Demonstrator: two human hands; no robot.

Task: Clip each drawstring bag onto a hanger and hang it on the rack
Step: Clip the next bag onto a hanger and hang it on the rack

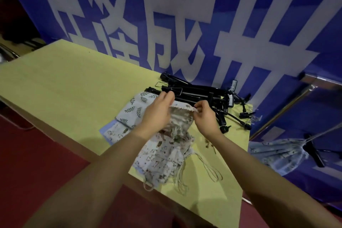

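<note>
Drawstring bags (162,155) heaped on yellow table (64,83), blue banner (185,15) behind

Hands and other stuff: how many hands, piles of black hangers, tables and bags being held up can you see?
Hands: 2, the left hand and the right hand
Hanger pile: 1; too tangled to count single hangers
Yellow table: 1
Drawstring bag held up: 1, pinched by both hands
Total: 5
</note>
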